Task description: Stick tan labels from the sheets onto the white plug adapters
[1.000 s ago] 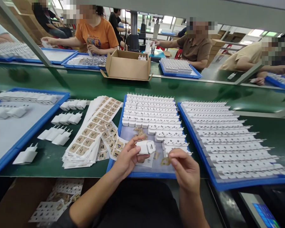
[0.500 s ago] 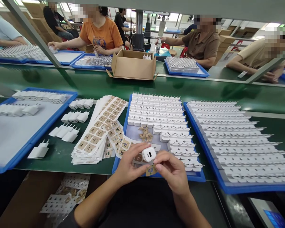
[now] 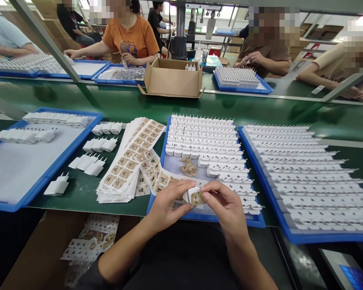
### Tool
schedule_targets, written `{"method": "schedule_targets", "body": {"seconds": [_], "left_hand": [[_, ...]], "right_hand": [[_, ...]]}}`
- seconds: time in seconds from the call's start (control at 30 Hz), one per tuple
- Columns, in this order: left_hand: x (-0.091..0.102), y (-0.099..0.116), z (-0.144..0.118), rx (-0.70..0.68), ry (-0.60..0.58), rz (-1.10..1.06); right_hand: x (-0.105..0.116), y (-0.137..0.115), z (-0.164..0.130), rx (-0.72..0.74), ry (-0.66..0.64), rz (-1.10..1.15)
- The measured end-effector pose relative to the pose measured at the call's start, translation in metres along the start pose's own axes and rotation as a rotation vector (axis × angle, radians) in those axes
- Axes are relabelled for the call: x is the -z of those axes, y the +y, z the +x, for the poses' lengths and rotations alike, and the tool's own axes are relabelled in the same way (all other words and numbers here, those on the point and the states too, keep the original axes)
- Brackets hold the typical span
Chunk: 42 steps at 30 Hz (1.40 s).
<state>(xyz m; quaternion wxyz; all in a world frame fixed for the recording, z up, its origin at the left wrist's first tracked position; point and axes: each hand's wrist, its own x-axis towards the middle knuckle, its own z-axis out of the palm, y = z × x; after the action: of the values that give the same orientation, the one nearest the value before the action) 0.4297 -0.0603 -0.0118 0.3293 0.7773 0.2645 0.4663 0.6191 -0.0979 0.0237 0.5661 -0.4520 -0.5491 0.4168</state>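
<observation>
My left hand (image 3: 171,203) grips a white charger plug (image 3: 190,191) between thumb and fingers, its end face turned toward me. Against that face lies a small tan sticker (image 3: 196,197), pinched at its right edge by my right hand (image 3: 222,203). The sticker covers the port; whether it is stuck down I cannot tell. Both hands are over the near edge of a blue tray (image 3: 199,218) filled with rows of white chargers (image 3: 199,135). A little pile of tan sticker pieces (image 3: 188,167) sits in this tray, and a sticker strip (image 3: 157,177) runs in under my left hand.
Stacked sticker sheets (image 3: 124,161) lie left of the tray, beside several loose chargers (image 3: 90,164). Another blue tray (image 3: 42,169) stands at far left, a fuller one (image 3: 286,229) at right. Beyond the green belt (image 3: 124,102) are a cardboard box (image 3: 173,82) and several co-workers.
My right hand has raised the sticker from below the charger onto its end face, so the port is now covered. The whole view has shifted slightly.
</observation>
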Motion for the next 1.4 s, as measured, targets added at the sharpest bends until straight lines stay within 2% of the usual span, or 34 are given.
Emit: {"method": "schedule_targets", "body": {"seconds": [0.53, 1.4], "left_hand": [[0.000, 0.001, 0.003, -0.012, 0.000, 0.009], [0.000, 0.000, -0.001, -0.012, 0.035, 0.059]], "right_hand": [[-0.002, 0.001, -0.002, 0.000, 0.014, -0.019], [-0.017, -0.010, -0.003, 0.094, 0.100, -0.321]]}}
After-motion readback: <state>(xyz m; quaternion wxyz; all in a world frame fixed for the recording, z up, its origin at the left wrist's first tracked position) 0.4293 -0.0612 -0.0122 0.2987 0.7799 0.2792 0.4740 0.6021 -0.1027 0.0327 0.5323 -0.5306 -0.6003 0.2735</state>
